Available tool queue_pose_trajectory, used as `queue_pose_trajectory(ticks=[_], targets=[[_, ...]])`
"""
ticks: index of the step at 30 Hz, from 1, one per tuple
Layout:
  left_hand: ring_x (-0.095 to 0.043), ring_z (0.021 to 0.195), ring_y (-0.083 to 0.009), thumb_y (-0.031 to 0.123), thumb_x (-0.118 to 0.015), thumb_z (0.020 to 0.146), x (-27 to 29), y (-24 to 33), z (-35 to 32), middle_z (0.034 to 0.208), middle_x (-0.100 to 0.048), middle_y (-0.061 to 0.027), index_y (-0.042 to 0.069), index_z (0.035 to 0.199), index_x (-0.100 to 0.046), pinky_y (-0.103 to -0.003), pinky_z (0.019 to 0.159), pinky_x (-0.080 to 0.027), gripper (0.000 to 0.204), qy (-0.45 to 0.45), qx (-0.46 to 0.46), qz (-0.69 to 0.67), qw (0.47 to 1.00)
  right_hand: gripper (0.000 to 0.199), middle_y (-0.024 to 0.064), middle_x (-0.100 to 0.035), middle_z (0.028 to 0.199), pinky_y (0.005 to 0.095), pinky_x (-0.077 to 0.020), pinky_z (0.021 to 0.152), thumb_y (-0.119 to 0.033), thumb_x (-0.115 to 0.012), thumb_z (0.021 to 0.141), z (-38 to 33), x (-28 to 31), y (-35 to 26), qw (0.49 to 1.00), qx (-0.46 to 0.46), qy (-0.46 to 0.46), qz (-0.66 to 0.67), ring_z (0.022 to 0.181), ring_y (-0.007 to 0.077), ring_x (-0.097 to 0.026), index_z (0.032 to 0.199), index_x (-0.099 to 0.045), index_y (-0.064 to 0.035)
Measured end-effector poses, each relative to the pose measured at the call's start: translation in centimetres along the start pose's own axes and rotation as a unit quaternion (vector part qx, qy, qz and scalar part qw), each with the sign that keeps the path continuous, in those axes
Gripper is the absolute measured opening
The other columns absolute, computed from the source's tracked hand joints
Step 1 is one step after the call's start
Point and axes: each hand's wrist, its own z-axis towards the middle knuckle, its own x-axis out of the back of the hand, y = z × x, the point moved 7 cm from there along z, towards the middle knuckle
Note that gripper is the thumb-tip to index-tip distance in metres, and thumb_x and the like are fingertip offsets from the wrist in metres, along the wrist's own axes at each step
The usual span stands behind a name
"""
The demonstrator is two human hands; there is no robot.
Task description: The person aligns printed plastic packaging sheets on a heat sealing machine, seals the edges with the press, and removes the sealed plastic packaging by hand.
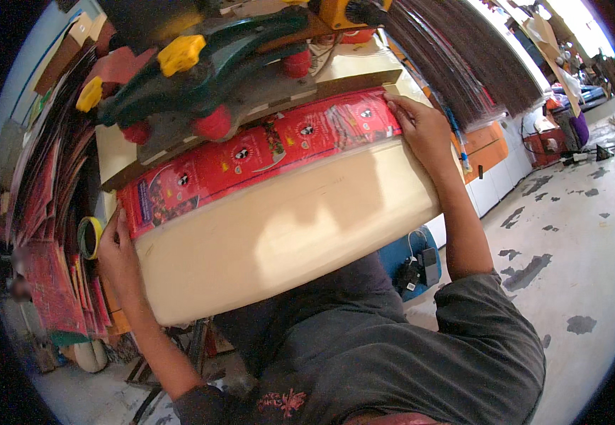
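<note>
A long red printed plastic packaging strip (251, 157) lies crosswise over a cream work surface (286, 234). My left hand (119, 248) is at the strip's left end, fingers closed on its edge. At the other end my right hand (424, 131) grips the upper right corner, thumb and fingertips near the edge. Just beyond the strip runs a cream ledge, partly hidden by a machine with a dark green arm (251, 53), yellow knobs (181, 55) and red rounded parts (212, 122). The undersides of both hands' grips are hidden.
Stacks of red printed sheets (59, 276) stand at the left, with a yellow tape roll (90, 237) beside my left hand. A thick stack of dark-edged sheets (456, 64) is at the far right. A blue stool (410, 265) bearing a black charger stands below the table's right side.
</note>
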Motion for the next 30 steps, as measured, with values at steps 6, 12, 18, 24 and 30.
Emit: queue_pose_trajectory(ticks=[6,12,18,24,30], targets=[[-0.067,0.117,-0.0322,0.034,-0.054,0.106,0.0,-0.1,0.3,0.125,-0.069,-0.0239,-0.001,0.131,-0.066,-0.038,0.101,-0.049,0.044,0.012,-0.022,-0.016,1.0,0.028,0.0163,-0.074,0.103,0.0437,-0.0547,0.082,-0.031,-0.061,0.099,0.3,0.2,-0.2,0.999,-0.017,0.006,0.035,0.094,0.0352,-0.072,0.119,-0.075,-0.0177],[-0.07,0.107,-0.0362,0.031,-0.057,0.104,0.5,-0.7,0.0,0.115,-0.07,-0.0259,0.002,0.125,-0.07,-0.04,0.093,-0.051,0.039,0.034,-0.032,-0.012,0.999,0.031,0.018,-0.074,0.11,0.0371,-0.0549,0.085,-0.031,-0.062,0.101,0.5,-0.6,-0.2,0.999,-0.002,-0.007,0.042,0.101,0.0325,-0.073,0.121,-0.073,-0.0112],[-0.069,0.097,-0.0415,0.033,-0.058,0.102,-0.5,-1.8,0.8,0.105,-0.071,-0.0258,0.004,0.121,-0.072,-0.044,0.084,-0.053,0.037,0.063,-0.095,-0.026,0.993,0.034,0.0195,-0.074,0.112,0.0332,-0.0526,0.087,-0.031,-0.06,0.103,0.3,-0.1,1.1,0.999,-0.02,-0.021,0.033,0.1,0.024,-0.073,0.124,-0.071,-0.0067],[-0.069,0.094,-0.0417,0.033,-0.06,0.101,0.8,-1.2,-0.1,0.104,-0.071,-0.026,0.007,0.121,-0.073,-0.045,0.082,-0.053,0.036,0.053,-0.046,-0.021,0.997,0.035,0.0186,-0.074,0.113,0.0322,-0.052,0.088,-0.033,-0.058,0.105,0.3,-0.2,-0.2,0.999,-0.032,-0.026,0.033,0.1,0.0228,-0.072,0.126,-0.071,-0.0077],[-0.069,0.094,-0.0417,0.034,-0.061,0.101,0.3,-1.7,0.2,0.104,-0.071,-0.0251,0.008,0.119,-0.074,-0.046,0.082,-0.053,0.034,0.055,-0.054,-0.027,0.997,0.035,0.0169,-0.074,0.117,0.0323,-0.0517,0.09,-0.032,-0.057,0.106,0.5,-0.4,0.1,0.998,-0.029,-0.048,0.042,0.103,0.0218,-0.072,0.13,-0.069,-0.0103]])
